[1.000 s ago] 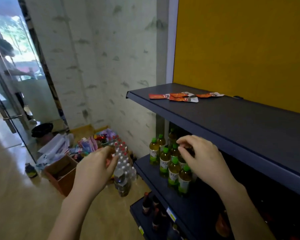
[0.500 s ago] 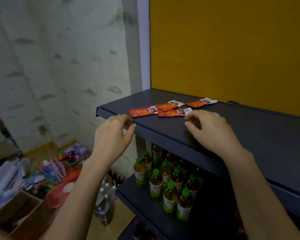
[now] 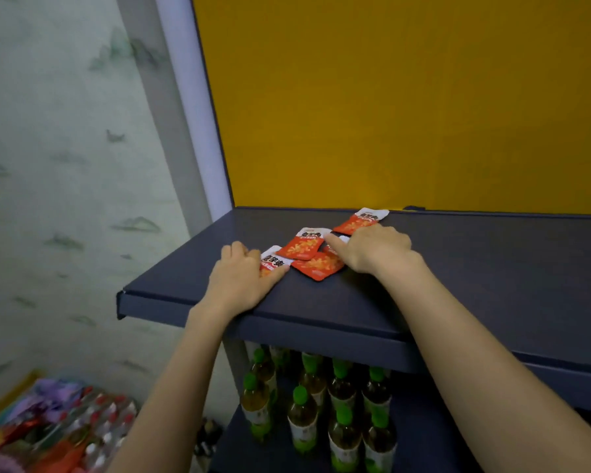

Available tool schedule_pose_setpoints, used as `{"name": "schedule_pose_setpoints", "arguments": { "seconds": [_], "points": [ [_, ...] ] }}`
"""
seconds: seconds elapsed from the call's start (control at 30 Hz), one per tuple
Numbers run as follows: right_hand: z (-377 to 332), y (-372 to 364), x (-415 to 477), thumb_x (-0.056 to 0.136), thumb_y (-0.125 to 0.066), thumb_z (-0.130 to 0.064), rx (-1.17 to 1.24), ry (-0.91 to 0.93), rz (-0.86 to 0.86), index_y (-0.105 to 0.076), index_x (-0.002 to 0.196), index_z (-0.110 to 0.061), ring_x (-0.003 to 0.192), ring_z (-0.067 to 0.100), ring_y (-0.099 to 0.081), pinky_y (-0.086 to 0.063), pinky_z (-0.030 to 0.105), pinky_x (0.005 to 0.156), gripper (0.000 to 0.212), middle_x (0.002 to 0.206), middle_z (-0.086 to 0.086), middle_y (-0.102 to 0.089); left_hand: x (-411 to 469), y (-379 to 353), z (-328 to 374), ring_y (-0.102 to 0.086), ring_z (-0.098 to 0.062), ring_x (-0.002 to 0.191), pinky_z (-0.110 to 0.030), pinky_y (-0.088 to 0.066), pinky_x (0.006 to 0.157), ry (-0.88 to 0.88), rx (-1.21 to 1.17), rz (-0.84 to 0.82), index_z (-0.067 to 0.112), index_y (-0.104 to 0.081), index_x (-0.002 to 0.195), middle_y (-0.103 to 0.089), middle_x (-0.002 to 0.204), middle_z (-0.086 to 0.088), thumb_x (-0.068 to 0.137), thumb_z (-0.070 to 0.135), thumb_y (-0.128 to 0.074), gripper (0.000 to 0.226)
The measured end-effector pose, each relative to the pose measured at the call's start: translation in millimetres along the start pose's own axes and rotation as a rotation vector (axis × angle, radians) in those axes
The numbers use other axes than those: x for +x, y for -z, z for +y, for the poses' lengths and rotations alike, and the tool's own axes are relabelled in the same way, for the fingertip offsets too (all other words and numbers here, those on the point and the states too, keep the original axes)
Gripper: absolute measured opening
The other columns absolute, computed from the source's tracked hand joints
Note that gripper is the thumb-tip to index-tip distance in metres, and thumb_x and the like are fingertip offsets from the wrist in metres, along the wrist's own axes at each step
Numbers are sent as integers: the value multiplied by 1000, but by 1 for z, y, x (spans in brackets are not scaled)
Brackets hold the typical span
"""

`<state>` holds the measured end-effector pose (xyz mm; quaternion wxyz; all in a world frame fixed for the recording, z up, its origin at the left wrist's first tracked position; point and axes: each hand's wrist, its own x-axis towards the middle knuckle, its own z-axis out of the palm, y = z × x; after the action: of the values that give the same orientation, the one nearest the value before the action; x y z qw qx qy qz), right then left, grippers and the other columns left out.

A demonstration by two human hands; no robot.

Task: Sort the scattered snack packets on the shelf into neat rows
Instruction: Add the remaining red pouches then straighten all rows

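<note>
Several red-orange snack packets with white ends lie close together on the dark blue top shelf (image 3: 492, 268). My left hand (image 3: 239, 278) lies over the leftmost packet (image 3: 274, 260), with the fingers on its left part and the thumb along its lower edge. A middle packet (image 3: 304, 245) overlaps a nearer packet (image 3: 318, 267). My right hand (image 3: 372, 249) rests on the shelf just right of them, index fingertip touching the middle packet's far corner and the palm covering part of another packet. A further packet (image 3: 360, 220) lies by the yellow back panel.
The yellow back panel (image 3: 389, 114) closes off the shelf's rear. Green-capped drink bottles (image 3: 342, 411) stand in rows on the shelf below. At the lower left on the floor are bottled-water packs and coloured packages (image 3: 58, 428). A pale patterned wall (image 3: 65, 199) stands at the left.
Both hands have risen from the bottle shelf to the top shelf and now touch the packets. The view has swung closer to the shelf. The packets look pushed closer together.
</note>
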<state>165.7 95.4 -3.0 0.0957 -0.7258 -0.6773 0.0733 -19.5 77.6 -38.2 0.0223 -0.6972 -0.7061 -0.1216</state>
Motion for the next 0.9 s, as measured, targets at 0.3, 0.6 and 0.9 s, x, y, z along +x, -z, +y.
{"name": "schedule_pose_setpoints", "arguments": {
  "seconds": [0.3,0.6,0.9],
  "points": [
    [-15,-16,26,76,-54,-69,17,-111,31,-26,142,-6,127,29,-44,-42,35,94,95,145,14,-33,10,25,-35,-52,-21,90,-31,-41,75,129,-301,-120,18,-55,93,-55,96,-2,70,53,-71,44],
    [20,4,34,87,-58,-31,279,-96,-5,-57,87,-14,107,29,-56,-37,26,71,17,111,10,-57,56,30,14,-62,-2,44,-13,-49,47,78,-1088,-165,14,-63,76,-67,63,1,88,26,-60,17],
    [32,6,98,84,-60,-38,599,-284,319,-46,126,-5,113,32,-55,-45,35,82,55,126,14,-56,84,-16,52,-49,-29,119,-37,-36,96,27,-218,-65,8,-57,116,-57,125,-12,84,61,-45,63]
  ]
}}
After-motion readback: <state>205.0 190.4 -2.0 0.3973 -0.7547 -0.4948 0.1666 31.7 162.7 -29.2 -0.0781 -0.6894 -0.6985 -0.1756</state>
